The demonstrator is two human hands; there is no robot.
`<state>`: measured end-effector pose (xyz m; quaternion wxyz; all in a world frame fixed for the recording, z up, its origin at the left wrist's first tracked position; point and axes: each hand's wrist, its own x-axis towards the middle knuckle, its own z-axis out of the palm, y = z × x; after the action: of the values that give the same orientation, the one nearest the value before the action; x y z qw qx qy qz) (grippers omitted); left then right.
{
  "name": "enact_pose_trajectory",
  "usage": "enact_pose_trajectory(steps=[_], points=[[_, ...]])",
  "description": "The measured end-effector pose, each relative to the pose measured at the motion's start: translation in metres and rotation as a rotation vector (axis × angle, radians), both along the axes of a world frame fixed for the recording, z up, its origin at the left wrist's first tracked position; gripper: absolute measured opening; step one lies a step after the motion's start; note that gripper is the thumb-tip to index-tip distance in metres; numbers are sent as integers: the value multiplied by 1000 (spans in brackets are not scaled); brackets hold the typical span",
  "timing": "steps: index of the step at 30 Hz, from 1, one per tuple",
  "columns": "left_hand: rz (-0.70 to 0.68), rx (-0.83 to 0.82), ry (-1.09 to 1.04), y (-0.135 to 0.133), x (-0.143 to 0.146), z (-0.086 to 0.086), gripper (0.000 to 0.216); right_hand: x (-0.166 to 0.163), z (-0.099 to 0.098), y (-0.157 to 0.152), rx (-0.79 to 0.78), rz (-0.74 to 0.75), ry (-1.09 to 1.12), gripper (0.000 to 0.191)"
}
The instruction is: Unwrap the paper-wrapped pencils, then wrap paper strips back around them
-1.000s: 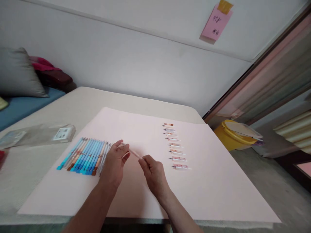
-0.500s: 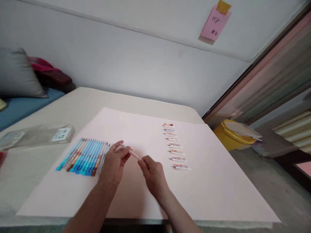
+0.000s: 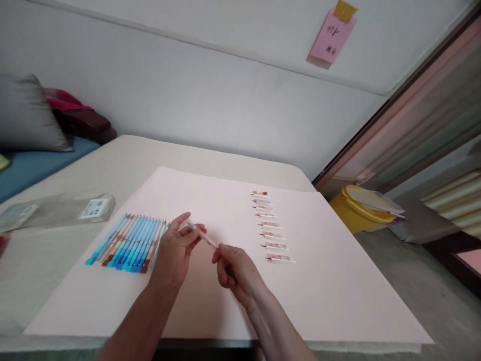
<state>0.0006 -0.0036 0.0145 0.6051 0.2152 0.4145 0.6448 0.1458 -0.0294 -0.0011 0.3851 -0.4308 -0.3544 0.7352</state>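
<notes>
Above the middle of the pale sheet I hold a slim pinkish-white pen (image 3: 208, 240) at a slant, its upper end to the left. My left hand (image 3: 173, 253) is closed on the upper end, with the thumb laid along it and the index finger reaching past the tip. The lower right end is pinched between thumb and fingertips of my right hand (image 3: 238, 273). Left of my hands lies a tight row of blue, brown and clear pens (image 3: 131, 243), partly covered by my left hand. To the right, several short pen barrels (image 3: 276, 246) with thin refills beside them form a column.
A large pale pink sheet (image 3: 319, 301) covers much of the table (image 3: 210, 155). Clear plastic packaging (image 3: 60, 213) with white labels lies at the left. A yellow bucket (image 3: 351, 213) stands on the floor at the right. A wall (image 3: 188, 95) rises behind the table.
My right hand has shifted slightly right and turned, its fingers now showing more below the pen. The pen stays between both hands. The laid-out pens have not moved.
</notes>
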Motion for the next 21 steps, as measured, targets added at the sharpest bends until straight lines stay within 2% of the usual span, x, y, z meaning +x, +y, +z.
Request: enact_pose_trajectory(steps=[2,5,8,12,21], points=[[9,-4,-16,0,0,-2,48,-1,-1,0,-8,-9,23,37],[42,-43,-73,2,-2,-6,37,-1,3,2,54,-68,10,38],[66,-95,-158,4,-5,-10,25,2,11,3,114,-103,96,42],[70,-131,-230,5,-6,-11,22,6,16,2,126,-40,264,44],[57,-126,-217,3,-1,-7,21,6,13,2,125,-76,292,25]])
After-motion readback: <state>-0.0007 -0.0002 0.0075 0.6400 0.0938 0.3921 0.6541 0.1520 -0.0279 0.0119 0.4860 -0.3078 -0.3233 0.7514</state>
